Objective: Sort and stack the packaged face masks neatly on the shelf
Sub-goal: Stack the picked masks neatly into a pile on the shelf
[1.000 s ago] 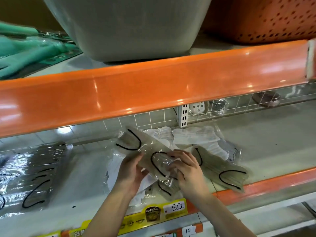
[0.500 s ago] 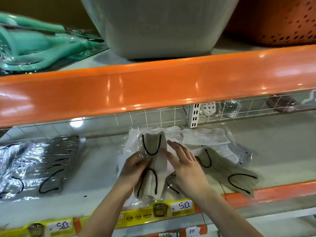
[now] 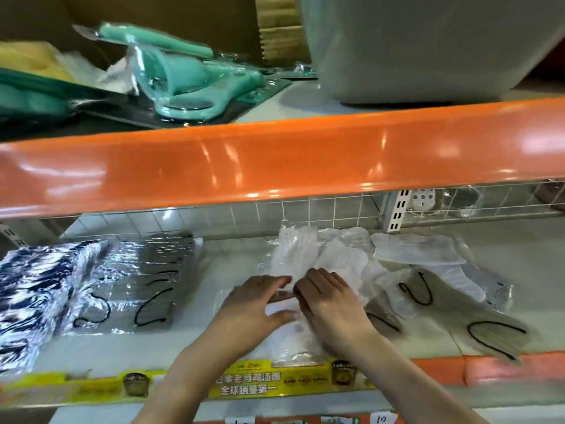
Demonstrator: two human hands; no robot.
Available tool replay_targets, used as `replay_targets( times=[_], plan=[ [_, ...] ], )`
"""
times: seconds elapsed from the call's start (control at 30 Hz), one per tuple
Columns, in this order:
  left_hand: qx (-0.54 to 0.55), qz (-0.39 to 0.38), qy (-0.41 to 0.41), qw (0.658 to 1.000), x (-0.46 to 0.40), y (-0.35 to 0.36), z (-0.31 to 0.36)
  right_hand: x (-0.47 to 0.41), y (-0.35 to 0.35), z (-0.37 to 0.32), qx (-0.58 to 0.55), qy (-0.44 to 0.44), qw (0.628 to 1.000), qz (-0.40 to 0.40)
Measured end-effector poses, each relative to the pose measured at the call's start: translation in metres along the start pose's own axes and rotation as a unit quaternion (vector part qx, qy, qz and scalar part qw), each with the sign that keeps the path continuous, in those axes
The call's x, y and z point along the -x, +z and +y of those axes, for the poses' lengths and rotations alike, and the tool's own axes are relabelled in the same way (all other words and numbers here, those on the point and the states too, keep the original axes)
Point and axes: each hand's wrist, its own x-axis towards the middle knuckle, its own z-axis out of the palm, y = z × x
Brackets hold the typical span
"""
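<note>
White mask packet [image 3: 290, 328] flat on shelf [image 3: 232, 258], under fingers [image 3: 275, 281].

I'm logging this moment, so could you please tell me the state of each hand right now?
Left hand: open, fingers extended, pressing on the white packaged masks.
Right hand: open, fingers flat on the same pile.

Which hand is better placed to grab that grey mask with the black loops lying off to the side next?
Probably the right hand. The grey mask lies just to its right on the shelf, while the left hand would have to cross over.
</note>
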Motion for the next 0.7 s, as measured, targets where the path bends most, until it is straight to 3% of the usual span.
replay_targets(
  times=[0.07,0.17,0.47,0.7],
  plan=[
    [-0.124,0.047,0.086,0.988,0.006,-0.009,-0.015,-0.010,0.007,-0.016,-0.002,0.003,1.000,0.013],
    [-0.193,0.137,0.146,0.961,0.016,-0.023,-0.051,-0.025,0.020,-0.042,-0.014,0.008,1.000,0.024],
    [-0.208,0.226,0.155,0.939,0.061,-0.072,-0.144,-0.055,0.056,-0.118,-0.070,-0.001,0.994,-0.084],
    [-0.239,0.296,0.143,0.914,0.089,-0.098,-0.214,-0.078,0.095,-0.176,-0.118,-0.012,0.991,-0.062]
  ],
)
